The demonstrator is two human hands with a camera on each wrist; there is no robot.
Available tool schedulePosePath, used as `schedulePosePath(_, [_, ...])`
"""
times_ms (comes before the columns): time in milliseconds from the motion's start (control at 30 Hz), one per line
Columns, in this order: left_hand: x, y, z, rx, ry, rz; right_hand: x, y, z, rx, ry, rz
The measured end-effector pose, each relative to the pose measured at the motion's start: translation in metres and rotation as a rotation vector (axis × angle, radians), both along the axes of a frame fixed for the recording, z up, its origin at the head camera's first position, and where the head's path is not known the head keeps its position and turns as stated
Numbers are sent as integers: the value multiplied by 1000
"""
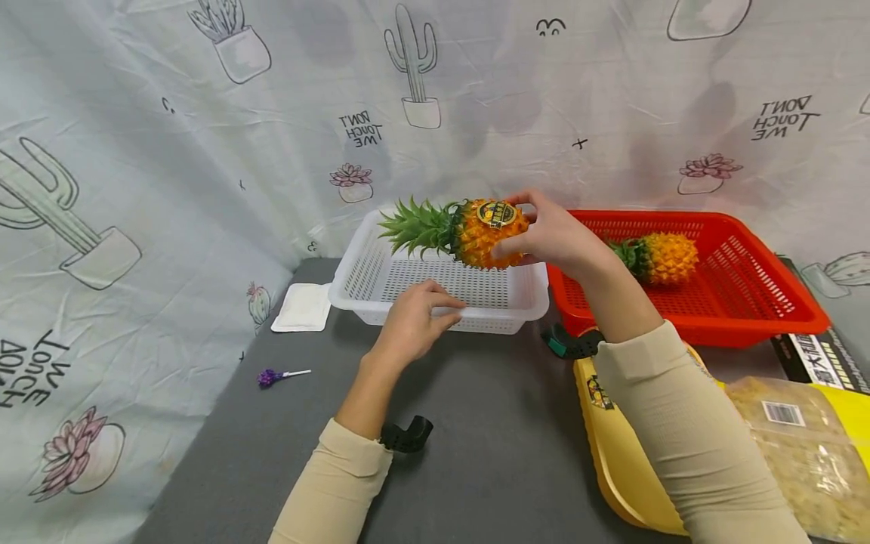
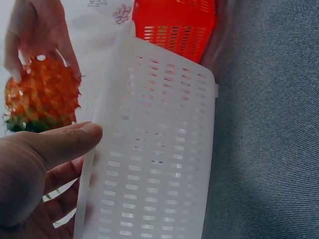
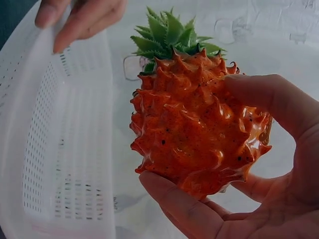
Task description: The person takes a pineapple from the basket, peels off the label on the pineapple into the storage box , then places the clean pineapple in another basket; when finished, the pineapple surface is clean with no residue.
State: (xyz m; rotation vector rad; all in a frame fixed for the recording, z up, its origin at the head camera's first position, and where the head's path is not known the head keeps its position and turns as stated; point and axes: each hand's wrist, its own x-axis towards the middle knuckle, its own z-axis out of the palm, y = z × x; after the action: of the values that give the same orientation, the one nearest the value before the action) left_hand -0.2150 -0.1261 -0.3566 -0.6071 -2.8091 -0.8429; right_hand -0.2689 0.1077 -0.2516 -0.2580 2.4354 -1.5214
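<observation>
Pineapple (image 1: 484, 233) is in the air over the white basket (image 1: 381, 261), lying sideways with its crown pointing left, round sticker on top. My right hand (image 1: 553, 236) has its grip clamped on the fruit's base end only, thumb and fingers curled round the spiky skin (image 3: 199, 134). My left hand (image 1: 411, 321) rests on the basket's near rim, fingers curled over the edge, steadying it. I think the risk is the 1-ended hold: the crown's weight could tip the fruit out of my fingers, and it may hit the rim and roll onto the table (image 1: 476, 423). The basket looks light, so it could skid. A 2nd pineapple (image 1: 662, 258) lies in the red basket (image 1: 748, 302) beside it.
</observation>
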Motion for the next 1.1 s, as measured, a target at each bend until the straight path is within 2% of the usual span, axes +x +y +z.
schedulePosePath(267, [-2,0,-2,0,17,-16,25,10,6,-20,38,18])
schedulePosePath(567, [-2,0,-4,30,61,-51,52,23,5,56,64,19])
schedulePosePath(633, [-2,0,-4,37,46,-45,59,26,6,68,62,25])
schedulePosePath(833, [0,-3,-1,44,-67,25,79,34,5,53,43,65])
schedulePosePath(900, [0,-2,-1,56,-63,24,86,39,5,39,36,77])
schedulePosePath(1033, [1,-2,0,-27,24,-15,98,49,1,9,36,108])
schedulePosePath(1100, [3,-4,1,-131,58,-21,103,53,-1,0,40,124])
